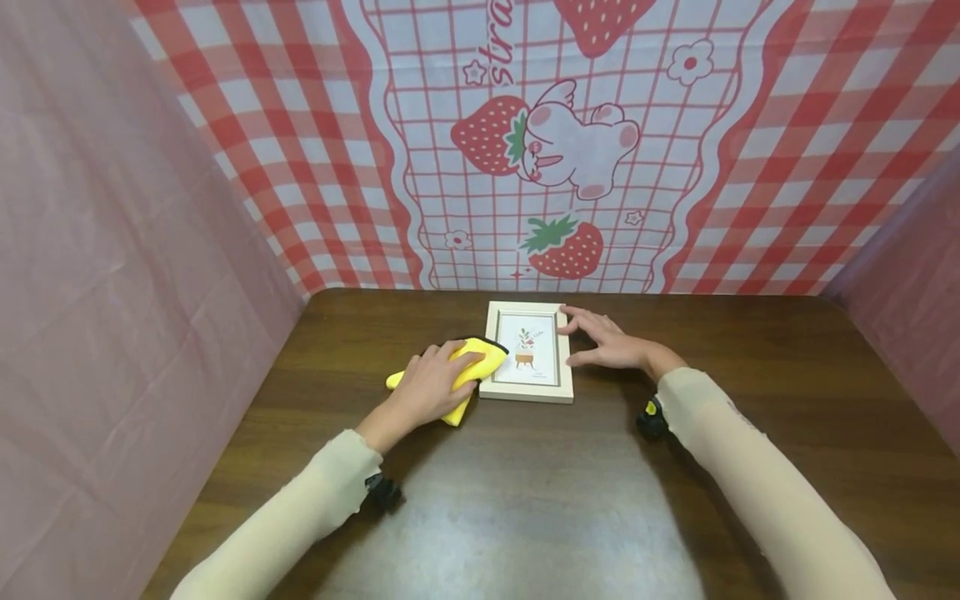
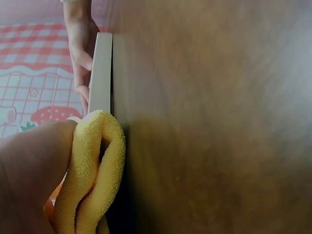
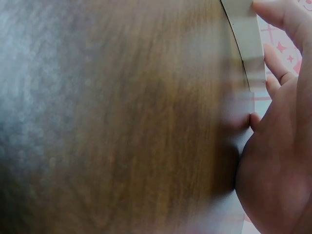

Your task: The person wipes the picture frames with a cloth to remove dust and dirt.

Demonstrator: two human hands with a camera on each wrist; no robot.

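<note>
A cream picture frame [image 1: 527, 394] lies flat on the brown table, with a potted-plant print [image 1: 528, 346] inside it. My left hand [image 1: 435, 383] holds a folded yellow cloth [image 1: 487, 357] at the frame's left side, and the cloth's dark-edged corner overlaps that border. In the left wrist view the cloth [image 2: 95, 170] bunches beside the thumb, near the end of the frame [image 2: 101, 73]. Along the frame's right edge, the spread fingers and thumb of my right hand [image 1: 611, 346] touch the border. The right wrist view shows its fingertips against the frame's side [image 3: 251, 44].
The wooden table [image 1: 540, 483] reaches back to a red-and-white strawberry cloth [image 1: 555, 167]. Pinkish fabric [image 1: 135, 292] hangs at the left, with more at the right. A small black device [image 1: 382, 492] sits under the left wrist, another [image 1: 651, 421] by the right.
</note>
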